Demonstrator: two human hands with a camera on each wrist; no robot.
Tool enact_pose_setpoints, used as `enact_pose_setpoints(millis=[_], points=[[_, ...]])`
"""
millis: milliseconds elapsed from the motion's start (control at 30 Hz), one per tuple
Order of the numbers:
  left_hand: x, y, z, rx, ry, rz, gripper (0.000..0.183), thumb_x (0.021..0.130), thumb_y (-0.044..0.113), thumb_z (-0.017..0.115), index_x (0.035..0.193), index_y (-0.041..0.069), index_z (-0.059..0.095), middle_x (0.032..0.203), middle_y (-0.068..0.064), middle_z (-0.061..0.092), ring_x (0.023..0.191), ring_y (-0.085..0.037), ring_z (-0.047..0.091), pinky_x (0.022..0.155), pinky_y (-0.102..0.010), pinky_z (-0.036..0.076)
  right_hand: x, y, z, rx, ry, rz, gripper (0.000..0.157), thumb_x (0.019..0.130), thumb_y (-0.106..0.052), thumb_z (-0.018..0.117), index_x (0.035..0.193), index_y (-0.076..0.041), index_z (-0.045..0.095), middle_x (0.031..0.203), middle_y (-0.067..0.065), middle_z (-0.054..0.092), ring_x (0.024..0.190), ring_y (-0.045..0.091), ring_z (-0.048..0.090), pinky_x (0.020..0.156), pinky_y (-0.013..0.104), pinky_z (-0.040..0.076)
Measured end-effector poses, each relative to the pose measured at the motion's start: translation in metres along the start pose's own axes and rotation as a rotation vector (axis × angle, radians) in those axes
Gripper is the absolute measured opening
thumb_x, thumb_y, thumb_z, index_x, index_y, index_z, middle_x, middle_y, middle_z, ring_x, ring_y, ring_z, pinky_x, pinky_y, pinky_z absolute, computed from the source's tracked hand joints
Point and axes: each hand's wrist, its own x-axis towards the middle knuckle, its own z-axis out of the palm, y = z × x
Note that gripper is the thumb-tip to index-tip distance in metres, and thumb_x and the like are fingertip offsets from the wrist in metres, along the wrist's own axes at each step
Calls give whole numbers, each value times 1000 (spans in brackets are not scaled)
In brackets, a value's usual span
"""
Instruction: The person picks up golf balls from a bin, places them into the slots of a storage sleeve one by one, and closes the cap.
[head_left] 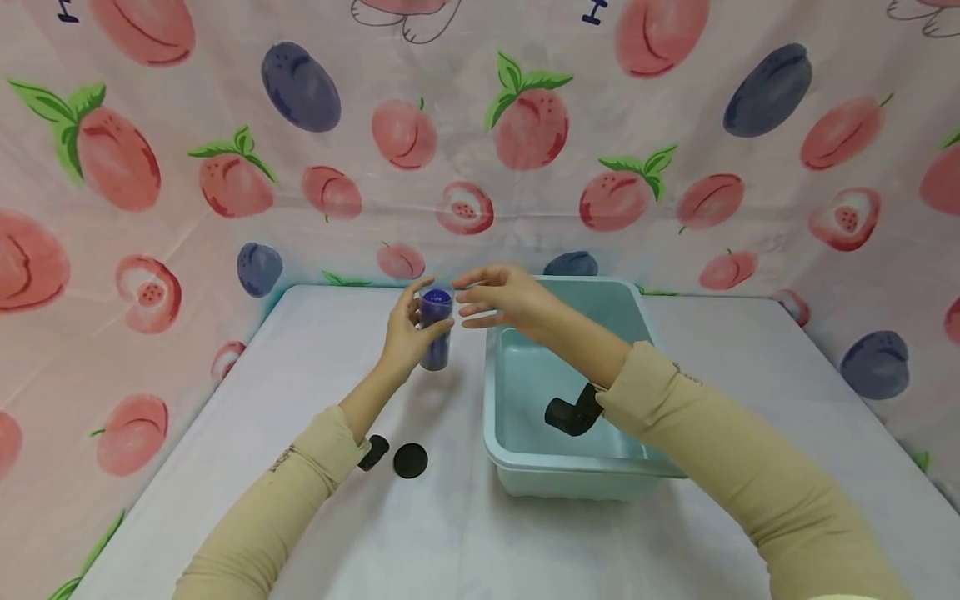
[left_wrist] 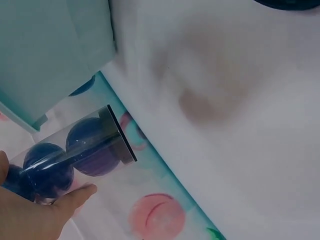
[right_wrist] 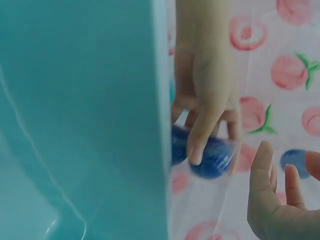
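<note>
My left hand (head_left: 403, 340) grips a clear tube (head_left: 435, 354) around its upper part, thumb across the near side. Dark blue balls are stacked inside, the top ball (head_left: 437, 296) showing at the rim. The left wrist view shows several balls (left_wrist: 48, 170) through the clear wall and a black cap (left_wrist: 118, 134) on the tube's bottom end. To the right of the tube's top, my right hand (head_left: 510, 300) hovers with loosely extended fingers and holds nothing. In the right wrist view, this hand (right_wrist: 277, 212) is apart from the tube.
A light blue bin (head_left: 517, 460) stands right of the tube, under my right forearm. A black elbow-shaped piece (head_left: 572, 417) lies in it. On the white table (head_left: 442, 533) lie a black round disc (head_left: 410, 460) and a small black piece (head_left: 375, 451), partly behind the left sleeve.
</note>
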Motion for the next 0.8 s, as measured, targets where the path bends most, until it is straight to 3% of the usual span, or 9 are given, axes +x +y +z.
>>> enact_pose_setpoints(millis=[200,367,633,800], points=[[-4,-5,-8,0,12,9,65,84,-2,66,140,10,36,129,-26,53,117,-39,54,101,-51,41,-14,0,11,47,-27,0,36,96,-9,51,129,5,50,109,13,59,93,21,63,92,40,51],[-7,-9,-19,26,26,-7,64,84,-1,66,139,10,36,127,-27,53,117,-40,54,100,-53,41,-25,1,23,89,-44,-23,33,95,-7,52,126,5,52,99,6,60,89,18,63,89,39,52],[-13,-13,-40,57,55,-11,64,83,-1,67,138,8,35,126,-28,53,118,-41,52,103,-53,37,-35,9,46,164,54,-78,20,93,-1,53,111,7,57,86,2,60,78,13,62,87,39,53],[-20,-17,-50,64,73,-22,65,85,-4,64,140,8,31,129,-28,52,120,-41,51,103,-53,37,-42,20,56,156,69,-76,18,90,2,55,107,6,59,86,3,60,77,14,61,84,39,55]])
